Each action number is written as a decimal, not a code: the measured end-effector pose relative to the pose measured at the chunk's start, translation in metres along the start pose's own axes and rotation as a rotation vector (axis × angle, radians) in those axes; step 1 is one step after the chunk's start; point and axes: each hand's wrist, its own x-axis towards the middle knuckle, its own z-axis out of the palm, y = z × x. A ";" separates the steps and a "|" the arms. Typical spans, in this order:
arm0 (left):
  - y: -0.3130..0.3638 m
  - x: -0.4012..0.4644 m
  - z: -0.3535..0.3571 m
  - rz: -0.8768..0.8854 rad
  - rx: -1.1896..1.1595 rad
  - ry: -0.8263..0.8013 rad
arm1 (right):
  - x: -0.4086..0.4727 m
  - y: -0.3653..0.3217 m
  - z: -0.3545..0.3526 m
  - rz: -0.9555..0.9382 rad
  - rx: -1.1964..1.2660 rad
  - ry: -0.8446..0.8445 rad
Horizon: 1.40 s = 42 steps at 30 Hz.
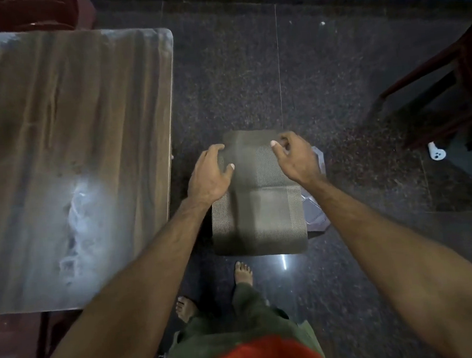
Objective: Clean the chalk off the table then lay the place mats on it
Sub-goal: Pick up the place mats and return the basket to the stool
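Woven grey place mats [257,202], folded, hang over dark floor at the table's [64,154] three o'clock, left hand [210,175] and right hand [294,159] each pinching a top corner, probably to open them before laying, though chalk smears [81,218] remain.
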 end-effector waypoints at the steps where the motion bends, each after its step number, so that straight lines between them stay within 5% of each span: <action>1: -0.009 0.002 0.012 -0.068 -0.053 -0.007 | 0.000 0.017 0.006 0.064 0.036 0.007; 12: -0.136 0.025 0.118 -0.591 -0.137 -0.089 | 0.001 0.172 0.077 0.410 0.033 -0.020; 26: -0.164 0.064 0.149 -0.584 -0.187 -0.047 | 0.038 0.228 0.131 0.440 0.162 0.089; 33: -0.159 0.063 0.143 -0.436 -0.132 -0.101 | 0.044 0.234 0.136 0.503 0.135 0.058; 42: -0.131 0.050 0.110 -0.234 -0.187 -0.021 | 0.026 0.213 0.123 0.366 0.285 -0.036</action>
